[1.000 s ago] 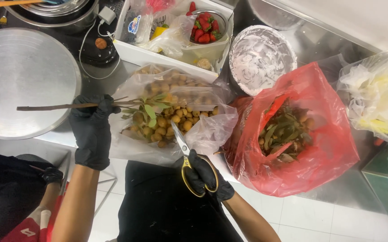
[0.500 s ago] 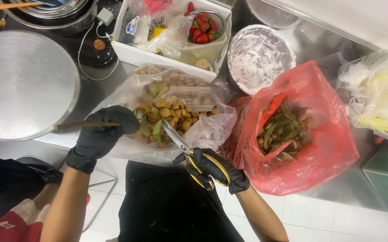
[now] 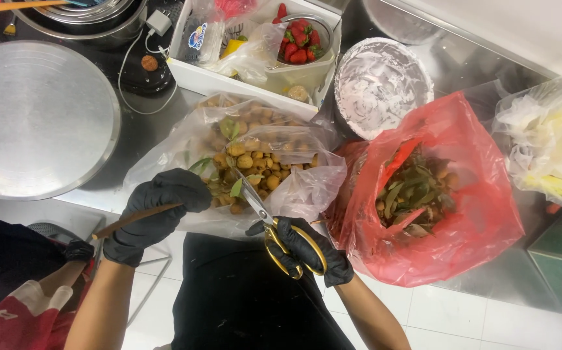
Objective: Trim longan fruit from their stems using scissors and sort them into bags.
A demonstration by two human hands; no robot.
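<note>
My left hand (image 3: 157, 210), in a black glove, grips a thin brown branch (image 3: 128, 221) whose leafy end reaches into a clear plastic bag (image 3: 300, 188) of small round tan fruit (image 3: 255, 162). My right hand (image 3: 307, 249), also in a black glove, holds yellow-handled scissors (image 3: 274, 227). Their blades point up and left to the branch's leaves and fruit, just right of my left hand. The bag lies open on the steel counter in front of me.
A red plastic bag (image 3: 482, 214) of cut leaves and stems stands to the right. Behind are a foil-covered bowl (image 3: 381, 84), a white tray (image 3: 203, 81) with a strawberry tub (image 3: 297, 42), a large round metal lid (image 3: 31, 116) at left and a pale bag (image 3: 543, 149) far right.
My left hand has drawn the branch down and toward me, so less of it sticks out left. The scissors have moved up against the leafy end at the bag's front.
</note>
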